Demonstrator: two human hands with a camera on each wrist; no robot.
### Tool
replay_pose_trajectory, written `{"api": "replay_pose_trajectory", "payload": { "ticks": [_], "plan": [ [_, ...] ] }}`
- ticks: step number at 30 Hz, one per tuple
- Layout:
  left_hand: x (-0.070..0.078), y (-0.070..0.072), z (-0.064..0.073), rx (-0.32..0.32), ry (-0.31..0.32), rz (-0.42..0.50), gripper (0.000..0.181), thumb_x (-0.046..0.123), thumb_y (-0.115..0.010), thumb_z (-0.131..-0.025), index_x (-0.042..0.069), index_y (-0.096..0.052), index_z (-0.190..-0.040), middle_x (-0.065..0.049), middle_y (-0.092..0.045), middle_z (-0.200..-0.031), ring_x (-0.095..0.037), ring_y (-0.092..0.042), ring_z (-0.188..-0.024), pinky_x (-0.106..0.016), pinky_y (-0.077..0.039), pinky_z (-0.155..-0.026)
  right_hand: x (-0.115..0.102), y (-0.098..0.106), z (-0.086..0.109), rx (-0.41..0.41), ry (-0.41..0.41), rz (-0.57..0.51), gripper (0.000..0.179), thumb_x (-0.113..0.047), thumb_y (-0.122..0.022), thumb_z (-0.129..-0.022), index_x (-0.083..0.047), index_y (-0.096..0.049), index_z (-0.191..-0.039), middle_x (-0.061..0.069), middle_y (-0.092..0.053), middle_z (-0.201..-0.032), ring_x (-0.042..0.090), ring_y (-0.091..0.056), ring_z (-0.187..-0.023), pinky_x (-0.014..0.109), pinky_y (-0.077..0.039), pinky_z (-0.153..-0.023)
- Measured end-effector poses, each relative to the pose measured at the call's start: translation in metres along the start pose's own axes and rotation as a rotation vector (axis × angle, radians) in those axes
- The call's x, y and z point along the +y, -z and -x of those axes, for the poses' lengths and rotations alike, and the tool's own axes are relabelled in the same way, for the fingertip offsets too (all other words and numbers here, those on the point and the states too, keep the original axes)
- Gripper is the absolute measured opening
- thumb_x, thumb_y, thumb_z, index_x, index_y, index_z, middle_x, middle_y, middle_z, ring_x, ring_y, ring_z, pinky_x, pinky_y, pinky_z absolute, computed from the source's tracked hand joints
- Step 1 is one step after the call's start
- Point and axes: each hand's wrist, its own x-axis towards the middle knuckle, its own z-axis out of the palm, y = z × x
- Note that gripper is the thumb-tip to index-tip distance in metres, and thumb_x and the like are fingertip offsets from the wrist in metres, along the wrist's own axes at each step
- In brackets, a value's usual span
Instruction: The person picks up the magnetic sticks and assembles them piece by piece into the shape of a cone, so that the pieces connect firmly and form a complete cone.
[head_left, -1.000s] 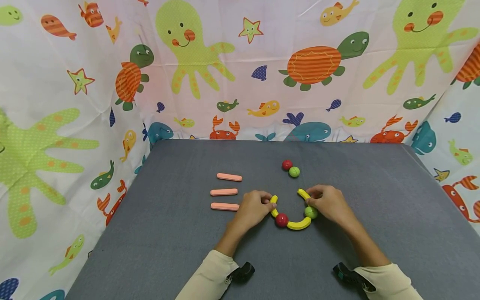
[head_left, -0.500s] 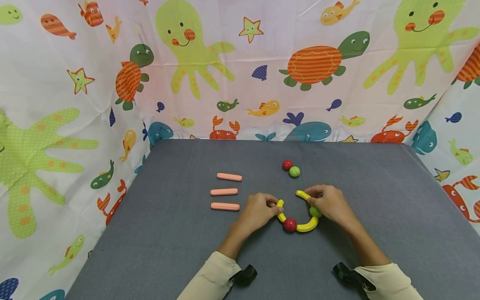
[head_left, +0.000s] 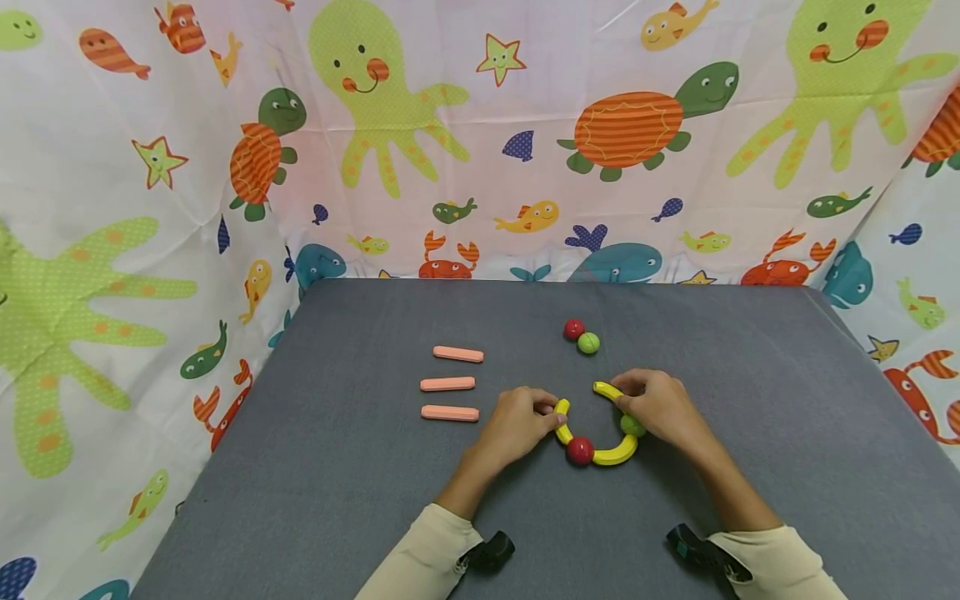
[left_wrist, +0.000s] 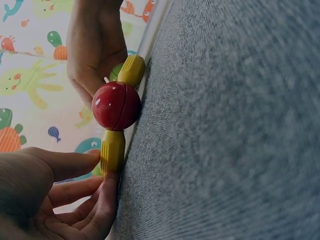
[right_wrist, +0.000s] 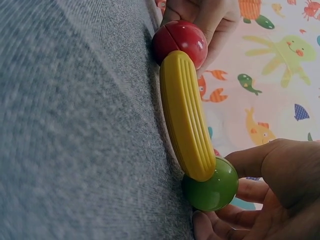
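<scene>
Three yellow curved rods and two balls form a U-shaped chain on the grey cloth. My left hand [head_left: 519, 421] pinches the left curved rod [left_wrist: 112, 150] between thumb and fingers. A red ball [head_left: 580, 451] joins that rod to the bottom curved rod [right_wrist: 186, 117], which meets a green ball [right_wrist: 212, 186] on the right. With thumb and fingers, my right hand [head_left: 660, 406] pinches the right curved rod [head_left: 606, 390], whose upper end points toward the left one. A gap separates the two upper ends. Part of the green ball is hidden behind the right hand in the head view.
Three straight pink rods [head_left: 448, 384] lie in a column left of the chain. Behind it, a smaller-looking red ball [head_left: 574, 330] and green ball [head_left: 588, 342] sit side by side. A curtain printed with sea animals [head_left: 480, 108] surrounds the grey table [head_left: 337, 467].
The left hand and the chain have shifted to the right. The upper ends of the chain have come closer together. During the last half second almost nothing moves.
</scene>
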Motion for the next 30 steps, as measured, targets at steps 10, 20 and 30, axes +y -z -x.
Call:
{"api": "replay_pose_trajectory", "payload": {
  "ticks": [10, 20, 30],
  "plan": [
    [-0.002, -0.001, -0.004, 0.017, -0.016, 0.016, 0.026, 0.021, -0.080, -0.097, 0.004, -0.079, -0.116, 0.001, -0.072, -0.097, -0.003, -0.063, -0.082, -0.021, -0.053, -0.073, 0.003, -0.001, -0.001, 0.010, 0.006, -0.002, 0.026, -0.013, -0.074, -0.096, -0.002, -0.076, -0.119, 0.010, -0.071, -0.099, 0.024, -0.060, -0.088, 0.034, -0.048, -0.072],
    [0.002, 0.011, -0.033, 0.131, -0.172, 0.012, 0.030, 0.016, -0.077, -0.099, 0.002, -0.075, -0.126, -0.009, -0.072, -0.109, -0.017, -0.069, -0.098, -0.028, -0.058, -0.089, 0.003, -0.001, -0.001, 0.011, 0.007, 0.004, 0.027, -0.013, -0.075, -0.094, 0.000, -0.076, -0.118, 0.009, -0.071, -0.096, 0.021, -0.060, -0.082, 0.032, -0.048, -0.067],
    [0.002, 0.011, -0.073, 0.186, -0.231, 0.053, 0.036, 0.018, -0.077, -0.100, 0.004, -0.072, -0.133, -0.017, -0.068, -0.123, -0.026, -0.069, -0.113, -0.033, -0.057, -0.098, 0.004, 0.001, -0.002, 0.020, 0.000, -0.010, 0.026, -0.014, -0.075, -0.094, -0.001, -0.076, -0.117, 0.008, -0.070, -0.093, 0.020, -0.058, -0.079, 0.031, -0.046, -0.065]
  ]
}}
